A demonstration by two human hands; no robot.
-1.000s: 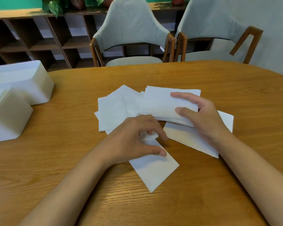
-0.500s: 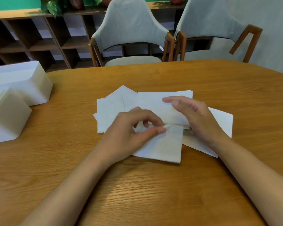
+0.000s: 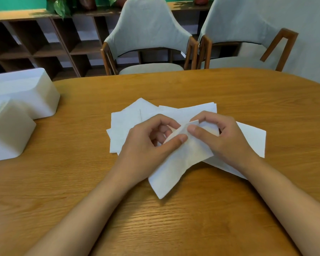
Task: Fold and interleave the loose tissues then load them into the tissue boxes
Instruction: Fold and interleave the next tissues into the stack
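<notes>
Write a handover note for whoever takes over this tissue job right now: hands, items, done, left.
Left hand: pinches the white paper tissue near its top edge.
Right hand: pinches the same tissue's top corner, which is lifted.
Other loose white tissues lie spread on the wooden table beneath both hands.
Two white plastic tissue boxes stand at the table's left, apart from the tissues.
Done: no loaded tissues visible.
Left: finish this fold, interleave the rest, load the boxes.
</notes>
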